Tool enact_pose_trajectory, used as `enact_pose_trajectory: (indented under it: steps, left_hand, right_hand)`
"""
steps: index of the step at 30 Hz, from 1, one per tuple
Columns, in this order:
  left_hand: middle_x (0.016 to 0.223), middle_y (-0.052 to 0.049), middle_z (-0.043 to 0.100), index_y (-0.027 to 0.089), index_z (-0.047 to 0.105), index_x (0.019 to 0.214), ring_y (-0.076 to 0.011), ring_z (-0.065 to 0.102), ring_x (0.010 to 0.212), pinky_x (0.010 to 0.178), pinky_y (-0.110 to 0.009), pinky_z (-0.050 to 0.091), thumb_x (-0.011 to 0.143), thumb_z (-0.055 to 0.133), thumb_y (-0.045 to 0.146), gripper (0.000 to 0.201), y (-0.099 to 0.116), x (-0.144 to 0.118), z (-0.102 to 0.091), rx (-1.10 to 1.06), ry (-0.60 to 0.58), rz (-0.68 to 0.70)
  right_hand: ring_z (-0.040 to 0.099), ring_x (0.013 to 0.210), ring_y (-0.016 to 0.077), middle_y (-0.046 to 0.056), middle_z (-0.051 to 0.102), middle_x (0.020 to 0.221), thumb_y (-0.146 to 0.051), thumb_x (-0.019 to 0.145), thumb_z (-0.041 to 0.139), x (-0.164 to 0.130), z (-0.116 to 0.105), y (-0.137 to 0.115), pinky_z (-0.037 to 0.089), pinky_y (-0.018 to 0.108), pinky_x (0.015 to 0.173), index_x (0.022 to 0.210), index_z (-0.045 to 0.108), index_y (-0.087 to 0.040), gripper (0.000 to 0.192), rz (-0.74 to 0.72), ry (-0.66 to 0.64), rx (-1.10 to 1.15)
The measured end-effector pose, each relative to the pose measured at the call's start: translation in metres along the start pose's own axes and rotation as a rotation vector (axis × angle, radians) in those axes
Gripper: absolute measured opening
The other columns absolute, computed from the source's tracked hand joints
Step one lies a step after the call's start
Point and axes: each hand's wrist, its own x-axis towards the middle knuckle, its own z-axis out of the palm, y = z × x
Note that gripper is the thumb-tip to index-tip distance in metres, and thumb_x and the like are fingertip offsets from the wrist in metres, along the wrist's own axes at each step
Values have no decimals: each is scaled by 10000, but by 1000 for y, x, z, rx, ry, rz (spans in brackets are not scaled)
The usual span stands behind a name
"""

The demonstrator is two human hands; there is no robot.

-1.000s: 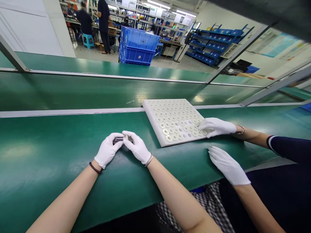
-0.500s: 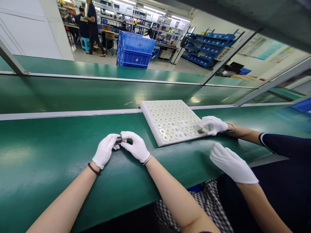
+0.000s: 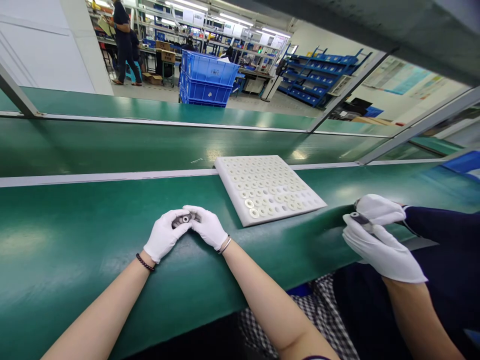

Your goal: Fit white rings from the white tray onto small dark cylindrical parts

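Observation:
Between my two white-gloved hands is a small dark cylindrical part (image 3: 181, 220) with a pale ring on the end facing me. My left hand (image 3: 164, 234) is closed round its left side, thumb along the lower edge. From the right, my right hand (image 3: 208, 227) pinches the same part, its fingertips meeting those of the left. To the right lies a white foam tray (image 3: 245, 216) with rows of round holes, many holding pale rings; two rings at its near left corner look larger. Both hands are apart from the tray, just above the green bench.
At my right a co-worker's gloved hands (image 3: 378, 235) hold a similar dark part (image 3: 359, 218) near the bench edge. A metal frame post (image 3: 347, 95) and rail stand beyond the green bench (image 3: 93, 280). Stacked blue crates (image 3: 208, 80) are farther back.
The dark part in my hands has turned so its ringed end faces me. The co-worker's hand has left the tray, and both their hands now meet round a dark part.

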Motion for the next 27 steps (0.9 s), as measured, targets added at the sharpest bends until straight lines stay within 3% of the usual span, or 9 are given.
enact_pose_trajectory:
  steps: [3, 13, 17, 19, 24, 27]
  left_hand:
    - [1025, -57, 713, 240, 718, 991, -260, 641, 949, 900, -383, 490, 743, 703, 400, 296, -2, 0, 0, 58, 30, 17]
    - [1076, -37, 705, 255, 699, 1043, -238, 632, 1005, 936, -352, 469, 805, 649, 398, 282, -6, -2, -1, 135, 33, 83]
    - [1008, -53, 713, 215, 647, 1055, -230, 668, 875, 849, -348, 515, 827, 579, 525, 391, -4, 0, -5, 86, 97, -44]
    - [1006, -61, 715, 206, 633, 1068, -236, 677, 843, 820, -351, 532, 831, 536, 566, 442, -4, 2, -6, 99, 63, -74]
    - [1146, -82, 696, 212, 653, 1122, -291, 636, 1044, 927, -416, 493, 848, 485, 549, 466, -10, 5, -5, 417, -134, 101]
    - [1151, -75, 695, 222, 668, 1109, -281, 630, 1061, 941, -415, 488, 884, 427, 542, 460, -14, 5, -5, 465, -187, 152]
  right_hand:
    - [664, 1040, 189, 21, 699, 1134, -147, 766, 602, 0, -1, -3, 524, 382, 976, 1185, 633, -238, 430, 9, -72, -111]
    - [620, 1108, 203, 35, 670, 1192, -161, 796, 591, -1, 1, -11, 484, 392, 1010, 1164, 644, -231, 378, -71, -85, -240]
    - [665, 949, 188, 40, 695, 1083, -310, 769, 685, -3, 4, -14, 541, 360, 899, 1180, 617, -216, 426, 60, 23, -88]
    - [667, 848, 163, 23, 699, 980, -359, 746, 713, -3, 5, -12, 560, 325, 831, 1168, 601, -208, 462, 100, 85, 28]
    - [625, 748, 133, 24, 654, 871, -385, 780, 672, 0, -2, -8, 553, 275, 746, 1100, 609, -179, 385, 56, 262, 103]
    - [634, 836, 156, 60, 660, 965, -435, 792, 647, 3, -30, -12, 544, 296, 810, 1142, 596, -164, 445, 14, 468, 111]
